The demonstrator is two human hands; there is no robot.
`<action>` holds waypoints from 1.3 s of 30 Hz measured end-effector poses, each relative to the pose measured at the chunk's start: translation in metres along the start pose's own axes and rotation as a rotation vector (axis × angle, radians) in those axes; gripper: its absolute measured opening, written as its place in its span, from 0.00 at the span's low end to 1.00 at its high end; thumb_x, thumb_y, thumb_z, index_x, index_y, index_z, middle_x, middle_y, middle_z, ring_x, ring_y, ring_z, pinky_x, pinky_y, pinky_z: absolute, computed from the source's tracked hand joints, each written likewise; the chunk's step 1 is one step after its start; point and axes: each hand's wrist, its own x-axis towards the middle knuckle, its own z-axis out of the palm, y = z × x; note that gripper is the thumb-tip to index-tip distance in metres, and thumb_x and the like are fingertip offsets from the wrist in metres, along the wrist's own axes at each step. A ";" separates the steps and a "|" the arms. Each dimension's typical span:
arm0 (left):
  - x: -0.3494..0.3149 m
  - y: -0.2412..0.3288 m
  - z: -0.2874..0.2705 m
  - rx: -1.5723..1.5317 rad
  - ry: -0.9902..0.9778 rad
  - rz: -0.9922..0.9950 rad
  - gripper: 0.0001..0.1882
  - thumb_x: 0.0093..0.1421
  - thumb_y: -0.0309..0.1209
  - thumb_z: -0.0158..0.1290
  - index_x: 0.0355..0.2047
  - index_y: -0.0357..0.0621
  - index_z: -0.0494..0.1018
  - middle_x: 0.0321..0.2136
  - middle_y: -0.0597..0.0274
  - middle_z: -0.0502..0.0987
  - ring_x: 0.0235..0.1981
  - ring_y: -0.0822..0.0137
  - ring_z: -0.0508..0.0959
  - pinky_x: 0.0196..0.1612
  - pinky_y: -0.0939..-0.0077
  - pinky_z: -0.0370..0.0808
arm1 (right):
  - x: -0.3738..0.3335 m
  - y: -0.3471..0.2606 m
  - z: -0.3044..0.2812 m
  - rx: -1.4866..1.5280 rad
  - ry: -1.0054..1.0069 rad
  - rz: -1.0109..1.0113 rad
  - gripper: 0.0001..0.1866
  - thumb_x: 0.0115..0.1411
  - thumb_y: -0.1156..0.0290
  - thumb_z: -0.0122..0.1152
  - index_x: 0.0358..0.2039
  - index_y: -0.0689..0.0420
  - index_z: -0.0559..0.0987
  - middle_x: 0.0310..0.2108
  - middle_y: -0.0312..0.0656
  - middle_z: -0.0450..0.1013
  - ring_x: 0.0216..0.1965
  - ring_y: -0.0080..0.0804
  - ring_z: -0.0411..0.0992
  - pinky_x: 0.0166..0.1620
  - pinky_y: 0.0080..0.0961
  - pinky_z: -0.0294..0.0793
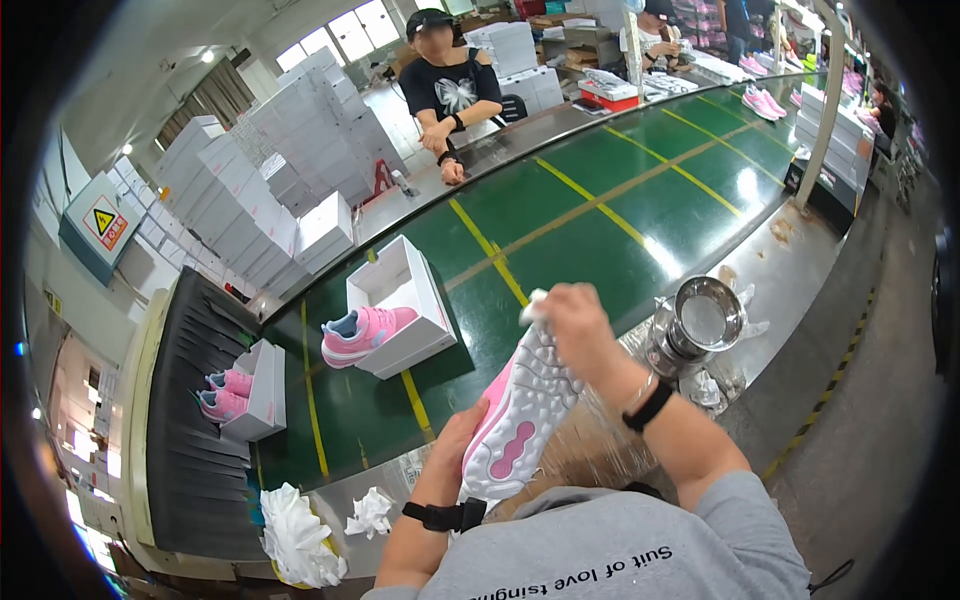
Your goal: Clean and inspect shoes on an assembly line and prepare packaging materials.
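Observation:
A pink sneaker (525,410) is tilted in front of me with its white, knobbly sole facing up. My left hand (458,448) is wrapped round its side near the heel end. At the toe end, my right hand (578,325) pinches a white cloth or tissue wad (533,306) against the edge of the sole; the fingertips are partly hidden. Just beyond, on the green conveyor belt (590,235), stands an open white shoebox (425,320) with a pink sneaker (365,335) leaning at its side.
Farther left another box (268,390) holds pink sneakers (226,396), close to a dark curtained opening (195,350). Metal bowls (708,314) stand to my right. White tissue (300,540) is heaped at lower left. Across the belt a person (452,95) leans before stacked boxes (310,110).

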 end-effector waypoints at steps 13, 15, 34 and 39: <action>0.007 -0.012 -0.019 -0.088 -0.018 -0.009 0.22 0.64 0.42 0.45 0.44 0.33 0.71 0.38 0.53 0.77 0.35 0.66 0.79 0.38 0.74 0.76 | -0.032 -0.045 0.021 0.079 -0.244 -0.138 0.18 0.43 0.79 0.54 0.38 0.56 0.75 0.38 0.42 0.70 0.44 0.44 0.66 0.47 0.36 0.67; 0.004 -0.014 -0.023 -0.336 -0.128 0.069 0.22 0.64 0.42 0.45 0.45 0.33 0.71 0.36 0.53 0.78 0.34 0.66 0.79 0.39 0.74 0.77 | -0.041 -0.065 0.020 0.167 -0.352 -0.228 0.17 0.44 0.79 0.54 0.38 0.56 0.75 0.38 0.42 0.69 0.43 0.44 0.66 0.47 0.36 0.67; 0.014 -0.007 -0.011 -0.664 -0.277 0.030 0.23 0.65 0.39 0.42 0.54 0.37 0.63 0.50 0.52 0.70 0.50 0.59 0.72 0.54 0.67 0.69 | -0.070 -0.048 0.000 0.275 -0.231 0.092 0.18 0.48 0.87 0.51 0.37 0.55 0.78 0.40 0.44 0.69 0.44 0.42 0.66 0.49 0.31 0.66; 0.016 0.011 -0.005 -0.810 -0.368 0.064 0.25 0.64 0.41 0.44 0.56 0.38 0.61 0.51 0.49 0.70 0.50 0.57 0.72 0.52 0.64 0.71 | -0.056 -0.054 -0.015 0.457 -0.388 0.108 0.20 0.44 0.88 0.50 0.37 0.54 0.79 0.40 0.44 0.69 0.44 0.43 0.66 0.49 0.32 0.66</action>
